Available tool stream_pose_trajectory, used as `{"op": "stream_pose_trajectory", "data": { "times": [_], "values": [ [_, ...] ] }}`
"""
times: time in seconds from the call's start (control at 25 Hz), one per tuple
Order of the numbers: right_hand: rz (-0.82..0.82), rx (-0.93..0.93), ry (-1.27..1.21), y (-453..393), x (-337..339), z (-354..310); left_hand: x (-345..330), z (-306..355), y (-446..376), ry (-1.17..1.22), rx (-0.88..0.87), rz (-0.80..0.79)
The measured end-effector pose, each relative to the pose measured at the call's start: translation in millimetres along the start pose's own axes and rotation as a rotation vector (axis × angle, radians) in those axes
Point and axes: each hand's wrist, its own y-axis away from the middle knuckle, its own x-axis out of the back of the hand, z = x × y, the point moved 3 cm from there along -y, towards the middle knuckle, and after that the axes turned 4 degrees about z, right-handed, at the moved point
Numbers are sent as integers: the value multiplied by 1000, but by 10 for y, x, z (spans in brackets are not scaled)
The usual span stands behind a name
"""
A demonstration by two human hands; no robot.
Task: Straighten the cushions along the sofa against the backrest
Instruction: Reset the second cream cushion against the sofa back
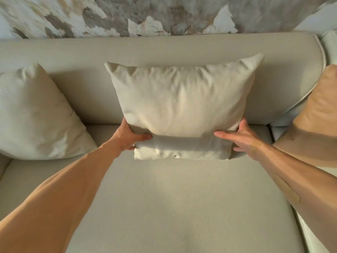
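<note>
**Middle cushion being squared against the backrest**

A cream leather-look sofa fills the view, its backrest running across the upper part of the frame below a mottled wall covering. The wide seat is bare in front of the cushions.

Three cushions are seen along the backrest. At the left a cream cushion is tipped onto a corner, so that it sits as a diamond rather than a square. At the right edge a tan cushion is only partly in view and appears to lean in the corner; its lower part is crossed by shadow. Between them, well apart from both, the middle cream cushion is stood upright on the seat, its top edge laid against the backrest and tilted a little, the right top corner being higher than the left.

The middle cushion is gripped at its two lower sides. The left hand is closed on the lower left edge, thumb across the front and fingers tucked behind. The right hand is closed on the lower right edge in the same manner.

The step in hand is judged to be the setting of this middle cushion. A slight turn to level its top edge is called for, then release; afterwards the tipped left cushion would most likely need to be set square.
</note>
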Motion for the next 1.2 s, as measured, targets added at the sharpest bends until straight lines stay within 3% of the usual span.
{"op": "stream_pose_trajectory", "data": {
  "times": [0.16,0.6,0.68,0.8,0.92,1.2],
  "values": [
    [26,-47,36,-44,281,158,-276,93,27,-2,-13,-38],
    [-5,6,108,-287,365,447,-272,-144,-70,-76,-40,-15],
    [14,-88,169,-332,418,816,-251,-402,-118,-172,-9,-1],
    [121,-213,449,-394,437,1288,-276,-828,-272,-475,51,39],
    [139,-119,604,-463,248,1420,-404,-1126,-425,-664,86,35],
    [326,-113,667,-653,94,1597,-498,-1368,-662,-784,21,225]
  ]
}}
